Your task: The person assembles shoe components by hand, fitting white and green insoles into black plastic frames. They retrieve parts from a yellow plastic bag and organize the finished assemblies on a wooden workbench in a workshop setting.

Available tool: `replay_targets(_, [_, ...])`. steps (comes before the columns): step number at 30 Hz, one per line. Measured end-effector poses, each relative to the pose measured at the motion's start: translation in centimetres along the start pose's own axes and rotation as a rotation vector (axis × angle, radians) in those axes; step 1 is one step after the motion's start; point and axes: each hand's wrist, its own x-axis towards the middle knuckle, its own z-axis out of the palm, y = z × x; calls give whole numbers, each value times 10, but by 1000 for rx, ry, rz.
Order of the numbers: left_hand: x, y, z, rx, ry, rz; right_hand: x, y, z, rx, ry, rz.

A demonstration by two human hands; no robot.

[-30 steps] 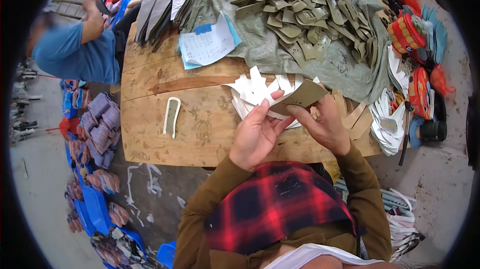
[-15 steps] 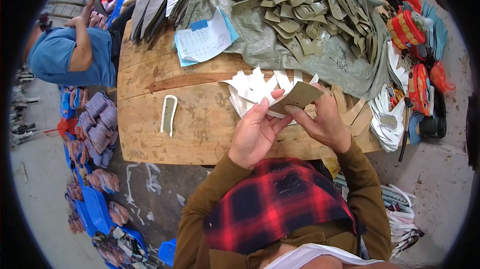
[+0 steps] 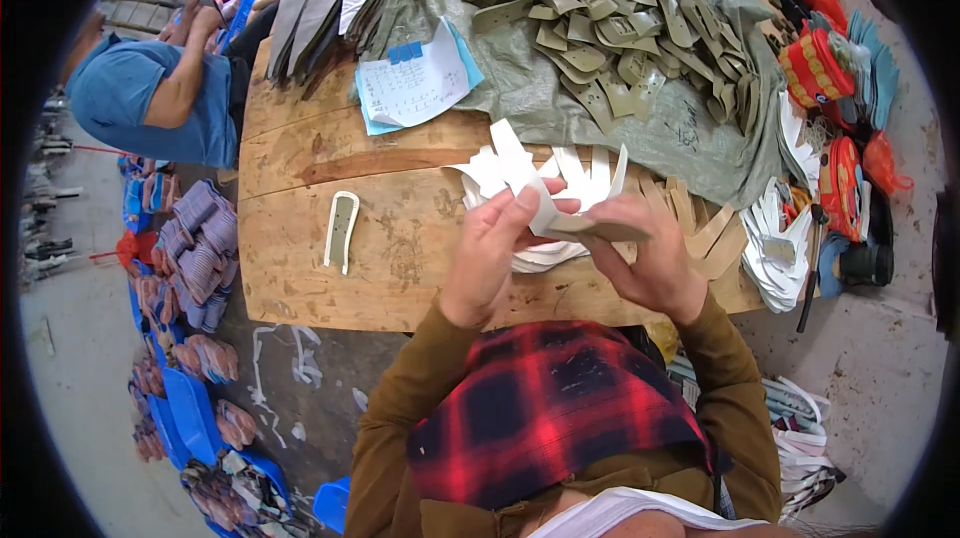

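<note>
Over the near edge of the table, my left hand (image 3: 482,258) pinches a white curved strip (image 3: 515,160), one end sticking up past the fingers. In my right hand (image 3: 652,263) is an olive-grey curved piece (image 3: 600,229), its far side blurred by motion. The two pieces meet between my hands; whether they are joined, I cannot tell. Just behind them lies a pile of white cut pieces (image 3: 600,173), partly hidden by my fingers. Farther left on the wood rests a small olive piece with a white border (image 3: 342,232).
A large heap of olive pieces (image 3: 620,28) covers a green sheet (image 3: 520,103) at the back. Paper sheets (image 3: 415,88) and grey stacks (image 3: 318,18) lie back left. Beige strips (image 3: 715,238) and white bundles (image 3: 775,248) are at right. A person in blue (image 3: 150,103) works at left.
The olive piece has tilted from facing me to nearly edge-on and moved slightly lower. A white strip now rises from my left hand, which has closed around it.
</note>
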Motion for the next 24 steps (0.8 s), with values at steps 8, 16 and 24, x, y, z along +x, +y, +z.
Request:
replay_targets(8, [-17,20,-3,786,188,398,-12,-14,6,-245,13,-207])
replay_targets(16, [-34,17,24,1079,194,581,-13,-23,10,-329,26,-174])
replay_targets(24, [-27,5,11,909,256,488,-15,-19,21,-333,73,-180])
